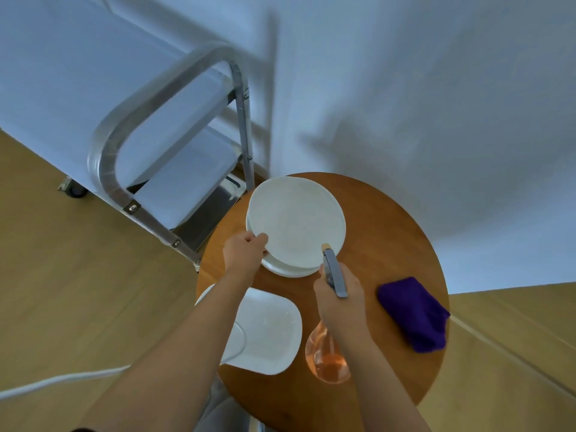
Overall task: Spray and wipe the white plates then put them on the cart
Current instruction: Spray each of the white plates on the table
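A round white plate point(296, 219) is tilted up off a stack of round white plates point(290, 269) on the round wooden table point(389, 232). My left hand point(244, 251) pinches the tilted plate's near-left rim. My right hand point(338, 294) grips a spray bottle point(327, 353) holding orange liquid, its nozzle pointing at the tilted plate. A purple cloth point(413, 313) lies on the table to the right. Nearer me, squarish white plates point(268, 332) sit on the table, partly under my left forearm. The metal cart point(174, 169) with white shelves stands at the left.
The cart's curved metal handle point(106, 151) and upright post point(244, 129) stand close to the table's far-left edge. A white wall rises behind the table. Wooden floor lies on both sides. A white cable point(62, 381) runs across the floor at lower left.
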Tool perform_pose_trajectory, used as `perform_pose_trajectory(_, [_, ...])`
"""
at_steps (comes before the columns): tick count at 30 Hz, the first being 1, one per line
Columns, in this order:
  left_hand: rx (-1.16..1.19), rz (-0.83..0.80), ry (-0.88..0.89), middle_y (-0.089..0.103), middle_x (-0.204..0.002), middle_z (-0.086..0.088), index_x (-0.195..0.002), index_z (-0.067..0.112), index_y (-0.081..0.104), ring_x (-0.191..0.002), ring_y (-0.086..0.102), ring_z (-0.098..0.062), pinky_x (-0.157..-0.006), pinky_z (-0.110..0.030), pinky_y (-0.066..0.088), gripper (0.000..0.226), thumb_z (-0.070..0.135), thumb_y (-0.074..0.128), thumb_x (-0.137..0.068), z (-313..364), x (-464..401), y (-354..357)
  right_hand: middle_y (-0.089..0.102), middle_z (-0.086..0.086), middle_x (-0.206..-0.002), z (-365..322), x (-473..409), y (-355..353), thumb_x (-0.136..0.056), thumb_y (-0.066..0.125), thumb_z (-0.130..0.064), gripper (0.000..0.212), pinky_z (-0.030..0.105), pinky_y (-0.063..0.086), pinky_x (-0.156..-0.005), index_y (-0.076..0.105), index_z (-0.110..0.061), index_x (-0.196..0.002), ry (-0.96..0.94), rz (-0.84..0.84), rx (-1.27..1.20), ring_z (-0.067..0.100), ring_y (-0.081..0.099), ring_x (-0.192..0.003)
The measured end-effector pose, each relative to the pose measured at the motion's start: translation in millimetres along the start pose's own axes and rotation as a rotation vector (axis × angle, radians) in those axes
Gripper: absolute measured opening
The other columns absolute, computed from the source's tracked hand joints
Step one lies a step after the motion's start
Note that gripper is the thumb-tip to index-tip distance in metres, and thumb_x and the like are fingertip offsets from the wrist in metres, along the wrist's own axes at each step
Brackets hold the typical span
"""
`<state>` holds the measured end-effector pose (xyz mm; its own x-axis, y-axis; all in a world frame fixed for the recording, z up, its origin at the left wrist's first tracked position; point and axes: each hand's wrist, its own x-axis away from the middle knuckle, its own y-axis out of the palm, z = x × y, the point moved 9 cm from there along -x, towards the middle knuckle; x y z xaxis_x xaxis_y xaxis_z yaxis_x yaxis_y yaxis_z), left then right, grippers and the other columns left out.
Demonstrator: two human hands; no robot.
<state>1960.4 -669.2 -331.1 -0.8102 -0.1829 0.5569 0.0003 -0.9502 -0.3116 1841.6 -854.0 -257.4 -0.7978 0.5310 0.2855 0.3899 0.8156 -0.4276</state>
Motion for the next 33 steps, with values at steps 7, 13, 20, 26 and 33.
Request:
perform_pose_trajectory(7, [0.351, -0.214, -0.216, 0.061, -0.114, -0.005, -0.119, 0.014, 0.054, -0.103, 0.063, -0.031, -0.073, -0.035, 0.060, 0.038, 0.001, 0.067, -0.085, -17.6, 1.4, 0.6, 0.039, -0.008, -0.056, -14.0, 7.5, 4.5, -0.086, 0.055, -0.006, 0.030, 0.012, 0.033, -0.043, 0.045, -0.025, -0.064, 0.016, 0.132, -0.002, 0.007, 0.038, -0.049])
perform_pose_trajectory(13, [0.483, -0.317, -0.214, 0.063, -0.118, -0.007, -0.123, 0.011, 0.055, -0.105, 0.062, -0.031, -0.063, -0.029, 0.060, 0.041, -0.003, 0.063, -0.085, -16.2, 8.1, 0.1, 0.040, -0.008, -0.057, -17.8, 27.5, 21.1, -0.085, 0.054, -0.002, 0.030, 0.010, 0.036, -0.044, 0.046, -0.024, -0.065, 0.009, 0.012, -0.046, 0.000, 0.042, -0.048])
perform_pose_trajectory(20, [0.611, -0.346, -0.241, 0.065, -0.117, -0.008, -0.116, 0.012, 0.059, -0.105, 0.063, -0.029, -0.072, -0.033, 0.059, 0.036, -0.007, 0.059, -0.086, -5.5, 10.9, 0.4, 0.040, -0.007, -0.053, 0.2, 53.6, 1.3, -0.082, 0.053, 0.004, 0.034, 0.011, 0.035, -0.042, 0.043, -0.019, -0.059, 0.077, 0.120, -0.002, 0.003, 0.037, -0.044])
perform_pose_trajectory(26, [0.567, -0.400, -0.198, 0.065, -0.114, -0.006, -0.119, 0.012, 0.058, -0.101, 0.064, -0.027, -0.067, -0.030, 0.060, 0.038, -0.008, 0.058, -0.086, 1.4, 17.2, 5.0, 0.044, 0.007, -0.061, 4.5, 55.2, -24.0, -0.088, 0.055, -0.002, 0.023, 0.018, 0.035, -0.045, 0.049, -0.013, -0.069, 0.109, 0.247, -0.131, 0.014, 0.039, -0.053])
perform_pose_trajectory(33, [0.522, -0.437, -0.200, 0.062, -0.119, -0.007, -0.131, 0.014, 0.051, -0.104, 0.062, -0.028, -0.069, -0.031, 0.059, 0.051, -0.007, 0.060, -0.085, 10.6, 42.2, 36.4, 0.041, 0.004, -0.061, 10.1, 48.8, -46.0, -0.087, 0.056, -0.004, 0.021, 0.028, 0.039, -0.050, 0.048, -0.013, -0.070, 0.173, 0.277, -0.190, 0.018, 0.040, -0.055])
